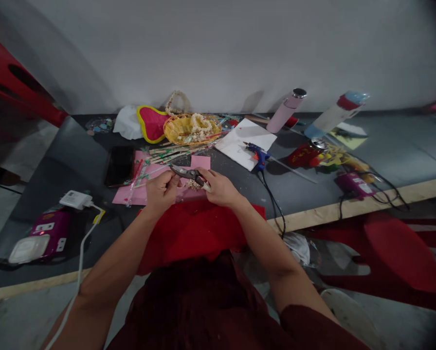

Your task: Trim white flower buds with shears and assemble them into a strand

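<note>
Pressed together at thumb and finger, the left hand (pixel 163 190) hides whatever it may pinch; from here I cannot tell. Beside it, toward the right, the dark-metal, pale-handled pruning shears (pixel 193 174) look stiff, weighty and smooth, so I judge the handles, which the right hand (pixel 221 188) clasps, the best hold

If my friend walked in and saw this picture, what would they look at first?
Probably the bright red cloth in the lower middle, in front of the person. Just above it in the picture, the person's right grip holds dark metal hand clippers. Then maybe the crimson fabric shape with a bright yellow border, near the wall, just left of the yellow woven basket.
</note>
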Demonstrator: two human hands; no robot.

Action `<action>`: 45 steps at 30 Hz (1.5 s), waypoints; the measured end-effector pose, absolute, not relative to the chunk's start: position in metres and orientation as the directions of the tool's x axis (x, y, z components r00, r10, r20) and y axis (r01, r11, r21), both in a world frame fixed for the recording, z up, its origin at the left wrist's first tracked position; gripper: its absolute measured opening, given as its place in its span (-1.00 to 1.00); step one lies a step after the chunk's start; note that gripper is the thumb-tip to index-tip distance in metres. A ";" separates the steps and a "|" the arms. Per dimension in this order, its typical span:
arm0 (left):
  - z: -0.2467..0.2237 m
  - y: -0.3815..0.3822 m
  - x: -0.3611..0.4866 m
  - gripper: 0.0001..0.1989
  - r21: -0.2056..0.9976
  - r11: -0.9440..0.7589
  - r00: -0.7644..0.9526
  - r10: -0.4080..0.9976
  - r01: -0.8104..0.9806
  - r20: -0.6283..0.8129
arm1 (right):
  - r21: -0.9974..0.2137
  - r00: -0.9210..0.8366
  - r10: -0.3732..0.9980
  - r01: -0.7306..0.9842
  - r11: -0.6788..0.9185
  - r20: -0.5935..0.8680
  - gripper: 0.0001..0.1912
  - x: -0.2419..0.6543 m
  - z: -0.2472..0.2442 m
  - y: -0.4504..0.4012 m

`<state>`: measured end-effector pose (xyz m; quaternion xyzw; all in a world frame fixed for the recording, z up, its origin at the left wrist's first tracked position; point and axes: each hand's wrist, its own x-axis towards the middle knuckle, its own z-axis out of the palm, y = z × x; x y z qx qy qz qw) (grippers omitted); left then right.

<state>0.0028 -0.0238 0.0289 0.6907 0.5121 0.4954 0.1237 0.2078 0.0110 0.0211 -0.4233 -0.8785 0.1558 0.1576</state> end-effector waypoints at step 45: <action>0.030 -0.021 0.003 -0.72 0.720 -0.452 0.039 0.859 0.526 0.511 | -0.274 -0.480 0.855 0.810 0.519 0.198 -0.23 0.204 0.017 0.013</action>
